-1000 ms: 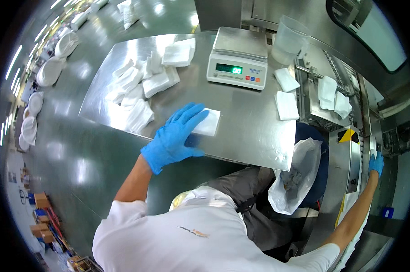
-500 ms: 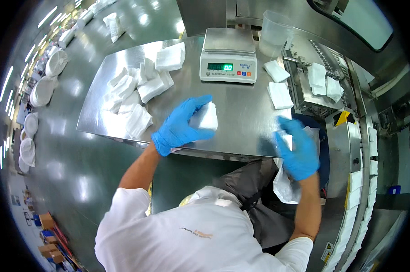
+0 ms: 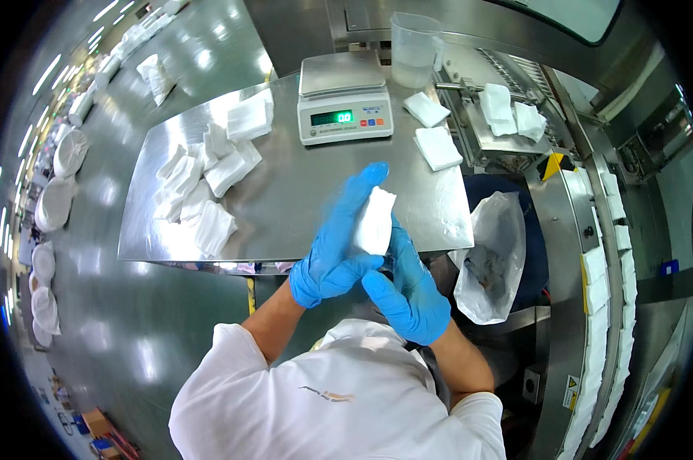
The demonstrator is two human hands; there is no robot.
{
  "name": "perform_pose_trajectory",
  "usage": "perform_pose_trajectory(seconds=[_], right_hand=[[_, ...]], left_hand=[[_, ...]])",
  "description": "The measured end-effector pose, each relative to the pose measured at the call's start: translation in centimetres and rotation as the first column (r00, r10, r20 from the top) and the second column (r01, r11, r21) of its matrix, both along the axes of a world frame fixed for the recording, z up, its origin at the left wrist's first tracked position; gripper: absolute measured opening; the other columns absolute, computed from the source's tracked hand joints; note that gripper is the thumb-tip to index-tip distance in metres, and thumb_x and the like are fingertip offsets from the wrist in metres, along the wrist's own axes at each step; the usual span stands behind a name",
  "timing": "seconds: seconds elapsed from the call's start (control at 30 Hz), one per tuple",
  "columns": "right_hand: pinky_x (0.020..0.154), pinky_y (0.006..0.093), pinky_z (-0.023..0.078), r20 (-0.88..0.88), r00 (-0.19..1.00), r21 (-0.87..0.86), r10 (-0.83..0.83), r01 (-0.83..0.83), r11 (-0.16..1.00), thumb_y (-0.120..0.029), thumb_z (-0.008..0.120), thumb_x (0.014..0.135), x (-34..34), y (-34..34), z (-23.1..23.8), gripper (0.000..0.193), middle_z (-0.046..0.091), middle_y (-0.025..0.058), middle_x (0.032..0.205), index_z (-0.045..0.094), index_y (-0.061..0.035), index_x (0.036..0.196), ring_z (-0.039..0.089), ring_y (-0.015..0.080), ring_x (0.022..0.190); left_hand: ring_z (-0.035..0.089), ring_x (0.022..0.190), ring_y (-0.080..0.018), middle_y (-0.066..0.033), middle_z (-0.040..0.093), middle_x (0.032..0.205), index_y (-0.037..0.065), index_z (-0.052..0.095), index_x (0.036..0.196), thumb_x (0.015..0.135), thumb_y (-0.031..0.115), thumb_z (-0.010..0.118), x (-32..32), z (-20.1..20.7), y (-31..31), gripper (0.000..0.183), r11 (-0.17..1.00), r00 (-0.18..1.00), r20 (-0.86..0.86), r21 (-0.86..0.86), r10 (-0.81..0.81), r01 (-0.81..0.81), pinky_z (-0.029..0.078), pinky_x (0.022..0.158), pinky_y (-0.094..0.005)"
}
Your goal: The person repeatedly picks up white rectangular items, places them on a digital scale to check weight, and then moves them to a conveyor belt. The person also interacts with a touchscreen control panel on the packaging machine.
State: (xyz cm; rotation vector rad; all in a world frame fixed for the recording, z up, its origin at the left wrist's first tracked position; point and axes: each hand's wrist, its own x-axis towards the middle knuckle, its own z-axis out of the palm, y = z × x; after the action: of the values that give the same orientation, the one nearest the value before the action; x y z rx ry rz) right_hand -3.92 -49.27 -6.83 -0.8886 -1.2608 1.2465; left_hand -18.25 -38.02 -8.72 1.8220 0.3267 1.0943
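Observation:
Above the near edge of the steel table, a small stack of white folded wipes is held between my blue-gloved hands. My left hand is closed along its left side, with the thumb across the lower end. From the right, my right hand presses against the same stack, its thumb low and its fingers partly hidden behind the wipes. A pile of loose folded wipes lies on the left of the table. Two more folded pieces, one of them a white square, lie at the right edge.
A lit electronic scale stands at the back with a bare pan. Beside it is a clear plastic jug. A bin with a white liner bag sits right of the table. Farther right, a conveyor carries white folded stacks.
My right hand has come left from over the bin to the stack, uncovering the liner bag. My left hand still holds the stack, now raised more upright. The whole view has shifted slightly.

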Motion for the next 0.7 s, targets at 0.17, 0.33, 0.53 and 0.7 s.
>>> perform_pose_trajectory(seconds=[0.17, 0.33, 0.53, 0.7], right_hand=[[0.121, 0.0477, 0.026, 0.192, 0.972, 0.162, -0.138, 0.107, 0.981, -0.037, 0.068, 0.095, 0.5, -0.2, -0.8, 0.103, 0.018, 0.0285, 0.161, -0.002, 0.0021, 0.161, 0.026, 0.0416, 0.149], [0.122, 0.0490, 0.024, 0.483, 0.818, 0.270, -0.312, 0.200, 0.942, -0.037, 0.069, 0.094, 0.7, -0.7, -1.5, 0.105, 0.016, 0.0316, 0.161, -0.002, 0.0034, 0.160, 0.024, 0.0430, 0.150], [0.116, 0.0451, 0.036, 0.172, 0.930, 0.057, -0.324, 0.319, 0.946, -0.027, 0.072, 0.094, 0.3, -1.2, -1.5, 0.100, 0.028, 0.0284, 0.157, 0.003, 0.0034, 0.160, 0.038, 0.0378, 0.143], [0.101, 0.0372, 0.050, -0.004, 0.874, -0.105, -0.486, 0.483, 0.869, -0.026, 0.063, 0.101, 0.8, -0.2, -1.2, 0.065, 0.053, 0.0185, 0.137, 0.034, 0.0031, 0.151, 0.056, 0.0261, 0.123]], left_hand=[[0.041, 0.144, -0.0276, -0.0188, 0.029, 0.165, 0.001, 0.018, 0.162, 0.086, 0.051, 0.074, 2.0, 2.1, -0.8, 0.107, 0.997, 0.993, -0.099, -0.017, -0.071, 0.070, 0.031, 0.118, -0.0390], [0.045, 0.138, -0.0196, -0.0138, 0.035, 0.163, -0.001, 0.030, 0.158, 0.096, 0.039, 0.063, 3.5, 2.2, -1.9, 0.081, 0.901, 0.991, 0.095, -0.415, -0.094, 0.125, 0.034, 0.116, -0.0339], [0.047, 0.138, -0.0213, -0.0129, 0.039, 0.161, -0.001, 0.037, 0.155, 0.103, 0.034, 0.053, 3.6, 2.3, -2.3, 0.065, 0.803, 0.970, 0.208, -0.553, -0.123, 0.221, 0.036, 0.116, -0.0357], [0.049, 0.138, -0.0270, -0.0175, 0.046, 0.155, -0.006, 0.040, 0.151, 0.102, 0.038, 0.052, 2.9, 2.0, -0.8, 0.067, 0.637, 0.940, 0.328, -0.705, -0.094, 0.310, 0.034, 0.119, -0.0380]])
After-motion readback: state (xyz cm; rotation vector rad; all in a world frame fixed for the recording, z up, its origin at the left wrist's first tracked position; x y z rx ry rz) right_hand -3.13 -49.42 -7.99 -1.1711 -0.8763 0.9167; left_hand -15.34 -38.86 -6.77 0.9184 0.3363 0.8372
